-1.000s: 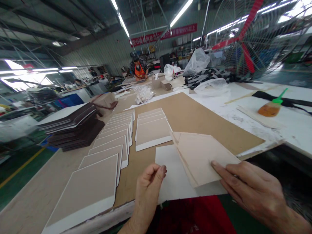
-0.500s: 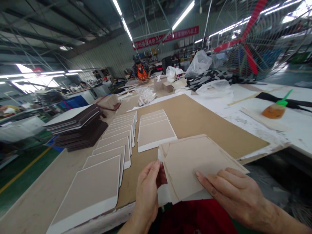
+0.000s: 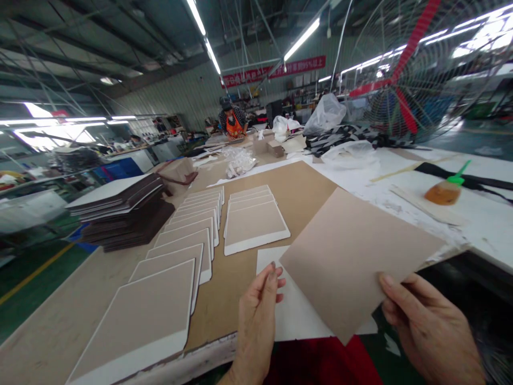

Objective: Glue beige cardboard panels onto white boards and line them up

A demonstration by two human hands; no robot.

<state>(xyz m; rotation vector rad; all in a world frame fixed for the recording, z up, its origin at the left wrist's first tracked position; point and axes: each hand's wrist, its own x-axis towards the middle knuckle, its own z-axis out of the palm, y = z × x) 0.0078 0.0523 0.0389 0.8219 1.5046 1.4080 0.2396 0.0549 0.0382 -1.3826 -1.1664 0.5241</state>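
Observation:
My right hand (image 3: 433, 326) pinches a plain beige square sheet (image 3: 356, 256) by its near right edge and holds it tilted above the table edge. Close to the sheet's left corner is my left hand (image 3: 258, 315), thumb and fingers drawn together with nothing visible in them. Below the sheet lies a white panel (image 3: 296, 310), partly covered by it. To the left, a long overlapping row of beige panels with white borders (image 3: 148, 299) runs away from me. A shorter overlapping row of similar panels (image 3: 254, 224) lies beside it.
A brown board (image 3: 308, 182) lies under the panels. Stacked dark sheets (image 3: 128, 219) stand at the left. On the right are an amber glue bottle with a green nozzle (image 3: 444, 190) and a large fan (image 3: 395, 80). A person in an orange apron (image 3: 234, 125) is across the table.
The beige sheet has been turned over, from a face with streaked edges to a plain one, and rotated. My right hand has moved to its edge; my left hand has come off it.

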